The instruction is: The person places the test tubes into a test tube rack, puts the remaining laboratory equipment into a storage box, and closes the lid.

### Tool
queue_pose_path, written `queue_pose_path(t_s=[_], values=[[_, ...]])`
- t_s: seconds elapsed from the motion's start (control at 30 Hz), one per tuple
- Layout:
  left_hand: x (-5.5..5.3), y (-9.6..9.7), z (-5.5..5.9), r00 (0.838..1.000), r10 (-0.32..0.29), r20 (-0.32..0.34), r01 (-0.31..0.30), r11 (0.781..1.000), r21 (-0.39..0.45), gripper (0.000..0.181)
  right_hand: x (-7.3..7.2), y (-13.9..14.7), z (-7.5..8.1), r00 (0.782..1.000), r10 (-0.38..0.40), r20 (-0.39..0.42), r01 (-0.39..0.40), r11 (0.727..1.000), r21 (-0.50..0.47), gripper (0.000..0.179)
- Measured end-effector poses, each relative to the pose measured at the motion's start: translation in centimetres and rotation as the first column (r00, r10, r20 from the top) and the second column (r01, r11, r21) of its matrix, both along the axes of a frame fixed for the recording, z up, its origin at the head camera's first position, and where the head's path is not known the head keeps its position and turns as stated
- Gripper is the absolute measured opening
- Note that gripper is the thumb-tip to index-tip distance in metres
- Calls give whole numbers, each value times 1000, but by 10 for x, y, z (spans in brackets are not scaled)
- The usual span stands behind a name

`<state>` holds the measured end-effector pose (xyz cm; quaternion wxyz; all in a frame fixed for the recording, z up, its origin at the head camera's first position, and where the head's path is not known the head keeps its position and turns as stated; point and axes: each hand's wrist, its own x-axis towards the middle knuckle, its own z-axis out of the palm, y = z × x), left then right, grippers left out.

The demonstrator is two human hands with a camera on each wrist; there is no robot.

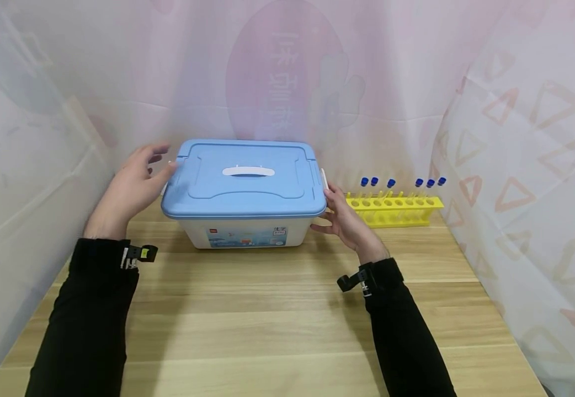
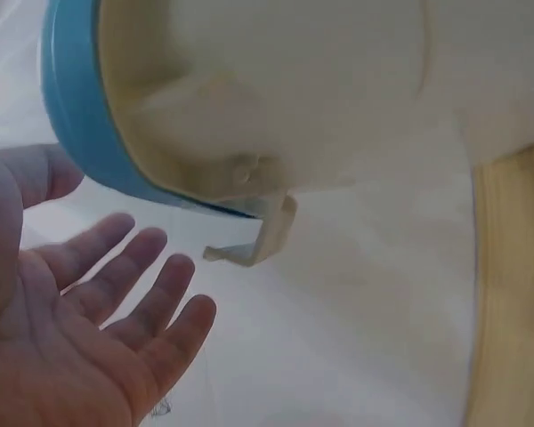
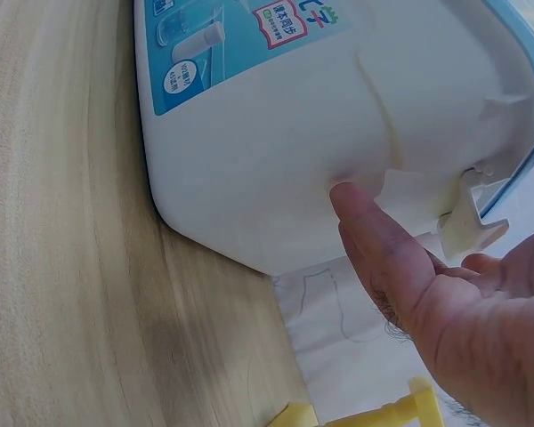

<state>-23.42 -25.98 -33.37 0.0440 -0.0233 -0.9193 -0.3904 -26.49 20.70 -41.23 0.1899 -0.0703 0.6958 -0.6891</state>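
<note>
A white plastic storage box (image 1: 294, 231) with a blue lid (image 1: 208, 190) stands on the table, a white carry handle (image 1: 248, 171) on top of the lid. My left hand (image 1: 131, 184) is at the lid's left end, fingers spread and thumb tip right at the rim. In the left wrist view, a white latch (image 2: 271, 231) sticks out from the box below those fingers. My right hand (image 1: 349, 223) is at the right end; one straight fingertip touches the box wall in the right wrist view. Another white latch (image 3: 472, 218) juts out beside that hand, partly behind the fingers.
A yellow test tube rack (image 1: 392, 220) stands to the right, close behind my right hand. It carries several tubes with blue caps (image 1: 390, 183). A printed curtain (image 1: 287, 71) encloses the back and sides of the wooden table (image 1: 248, 320).
</note>
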Motion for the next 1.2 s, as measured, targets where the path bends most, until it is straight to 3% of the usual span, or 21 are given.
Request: queue_pose_path(t_s=[0.13, 0.27, 0.33, 0.63, 0.8, 0.87, 0.93, 1.0, 1.2], values=[[4, -1, -12, 994, 100, 32, -104, 981, 165, 78, 0, 0, 1, 1000, -4, 5, 4, 1000, 4, 73], [6, -3, -22, 980, 170, 103, -193, 937, 292, 81, 1, 1, 3, 1000, -7, 0, 7, 1000, 15, 73], [5, -3, -28, 975, 171, 139, -210, 911, 355, 83, 1, 1, 4, 1000, -7, -3, 7, 1000, 17, 72], [-1, 3, -55, 975, 14, 222, -146, 794, 590, 90, 4, -1, 6, 1000, 5, -19, -4, 1000, 26, 75], [-1, 7, -66, 977, -72, 200, -98, 684, 723, 94, 5, -3, 6, 1000, 7, -15, -7, 999, 32, 77], [0, 8, -68, 974, -103, 201, -86, 652, 753, 95, 5, -3, 6, 1000, 6, -14, -6, 1000, 30, 77], [1, 10, -69, 972, -122, 201, -77, 641, 764, 95, 4, -4, 6, 1000, 4, -15, -4, 1000, 28, 76], [1, 12, -68, 971, -138, 193, -60, 644, 763, 95, 4, -4, 6, 1000, 6, -21, -5, 1000, 30, 76], [1, 20, -66, 976, -155, 156, -11, 676, 737, 97, 5, -5, 8, 1000, 13, -27, -11, 999, 47, 78]])
